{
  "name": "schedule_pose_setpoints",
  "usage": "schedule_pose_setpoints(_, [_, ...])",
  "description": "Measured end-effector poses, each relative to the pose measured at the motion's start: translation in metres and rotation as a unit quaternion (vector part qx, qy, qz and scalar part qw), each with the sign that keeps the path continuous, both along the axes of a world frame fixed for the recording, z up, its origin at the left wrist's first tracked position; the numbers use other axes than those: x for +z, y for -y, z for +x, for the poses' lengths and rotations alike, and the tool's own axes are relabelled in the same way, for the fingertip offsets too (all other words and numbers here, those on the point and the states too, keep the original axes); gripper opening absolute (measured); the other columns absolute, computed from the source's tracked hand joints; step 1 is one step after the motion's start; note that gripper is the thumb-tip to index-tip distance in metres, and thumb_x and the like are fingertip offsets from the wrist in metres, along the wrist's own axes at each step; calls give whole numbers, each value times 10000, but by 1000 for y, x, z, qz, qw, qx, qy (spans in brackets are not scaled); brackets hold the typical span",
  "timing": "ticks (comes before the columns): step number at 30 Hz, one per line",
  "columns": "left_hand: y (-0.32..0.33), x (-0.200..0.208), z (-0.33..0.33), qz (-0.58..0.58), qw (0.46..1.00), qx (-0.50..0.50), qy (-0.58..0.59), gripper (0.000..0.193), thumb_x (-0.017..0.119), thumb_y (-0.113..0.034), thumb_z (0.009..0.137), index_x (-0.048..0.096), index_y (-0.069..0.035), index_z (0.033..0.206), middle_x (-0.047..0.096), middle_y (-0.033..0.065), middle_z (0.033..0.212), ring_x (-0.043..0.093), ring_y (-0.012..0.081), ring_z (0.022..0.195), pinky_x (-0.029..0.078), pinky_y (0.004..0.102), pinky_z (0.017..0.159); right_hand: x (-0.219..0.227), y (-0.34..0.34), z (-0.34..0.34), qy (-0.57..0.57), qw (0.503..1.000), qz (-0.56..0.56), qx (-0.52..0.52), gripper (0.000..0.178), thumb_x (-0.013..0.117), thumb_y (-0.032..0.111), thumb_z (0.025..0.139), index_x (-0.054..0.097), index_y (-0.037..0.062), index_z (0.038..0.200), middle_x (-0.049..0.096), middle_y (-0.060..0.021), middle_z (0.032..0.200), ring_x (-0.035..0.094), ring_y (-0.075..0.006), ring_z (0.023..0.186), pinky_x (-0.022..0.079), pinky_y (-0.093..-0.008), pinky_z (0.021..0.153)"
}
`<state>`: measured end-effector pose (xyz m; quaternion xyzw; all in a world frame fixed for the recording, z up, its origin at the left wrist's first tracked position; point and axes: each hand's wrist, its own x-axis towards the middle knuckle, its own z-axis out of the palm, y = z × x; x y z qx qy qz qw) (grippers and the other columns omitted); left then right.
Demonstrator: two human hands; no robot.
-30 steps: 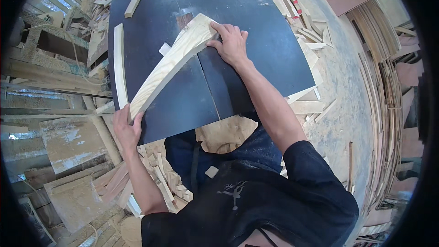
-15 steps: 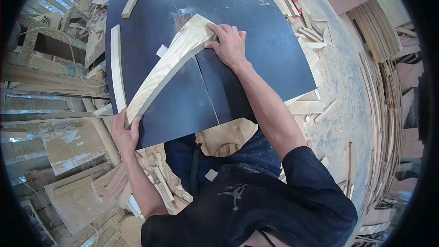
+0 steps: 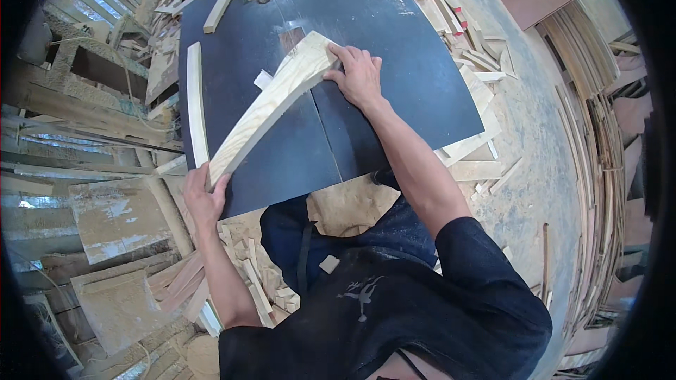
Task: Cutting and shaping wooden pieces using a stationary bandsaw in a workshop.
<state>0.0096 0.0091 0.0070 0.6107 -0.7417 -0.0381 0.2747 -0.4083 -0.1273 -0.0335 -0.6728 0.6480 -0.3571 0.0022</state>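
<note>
Presently, fingers of the left hand and right hand are gripping opposite ends of the curved timber over the dark bench; uneven pressure would be risking a swing into the loose strip alongside.

1 head-worn fisheye camera looks steeply down, from near above the flat, smooth, blue-black tabletop.

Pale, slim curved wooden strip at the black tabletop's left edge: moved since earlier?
No: the wooden strip keeps its place by the left edge of the black tabletop.
</note>
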Motion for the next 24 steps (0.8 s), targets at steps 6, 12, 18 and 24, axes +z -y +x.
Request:
schedule_pose_setpoints(6, [-60, 9, -12, 23, 1000, -1, -3, 500, 889, -88, 780, 701, -1, 1235, 694, 191, 1081, 663, 401, 1011, 535, 463, 899, 5, -51, -2, 46, 999, 13, 8, 651, 848, 359, 857, 630, 220, 1454, 676, -70, 1303, 610, -283, 1168, 379, -456, 973])
schedule_pose_setpoints(12, [-125, 24, -38, 98, 995, -32, -9, 569, 881, -107, 799, 669, 14, 1312, 683, 208, 1158, 665, 407, 1062, 535, 462, 945, 2, -62, -12, 103, 994, 35, -3, 629, 824, 255, 893, 604, 118, 1467, 689, -88, 1260, 618, -295, 1159, 381, -463, 980])
schedule_pose_setpoints(18, [-177, 24, -112, 152, 987, -23, -39, 561, 867, -194, 763, 640, -5, 1239, 643, 196, 1053, 674, 404, 978, 554, 479, 854, 1, -88, -12, 124, 991, -26, -44, 383, 786, 224, 920, 664, 90, 1258, 730, -119, 1156, 670, -308, 1042, 452, -455, 915])
schedule_pose_setpoints(24, [-219, 21, -197, 197, 974, -27, -113, 746, 871, -204, 779, 502, -6, 1397, 559, 222, 1193, 632, 423, 1050, 564, 504, 866, 57, -273, 39, 294, 900, 291, 138, 420, 671, 332, 1023, 674, 0, 1281, 733, -217, 1033, 722, -333, 913, 564, -432, 824])
